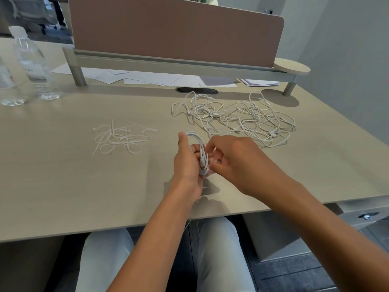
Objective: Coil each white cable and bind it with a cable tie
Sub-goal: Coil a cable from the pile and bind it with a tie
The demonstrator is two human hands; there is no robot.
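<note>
The tabletop (63, 175) carried a loose tangle of white cables (242, 116) at right and a pile of cable ties (122, 138) at centre-left. Two clear bottles (33, 60) stood far left, their label print too blurred to read. Above the near edge, the left hand (187, 163) gripped a coiled cable (200, 148) upright while the right hand (237, 163) pinched at its lower bundle

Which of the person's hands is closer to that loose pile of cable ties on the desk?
Left. The left hand sits just right of the cable ties; the right hand lies beyond it.
</note>
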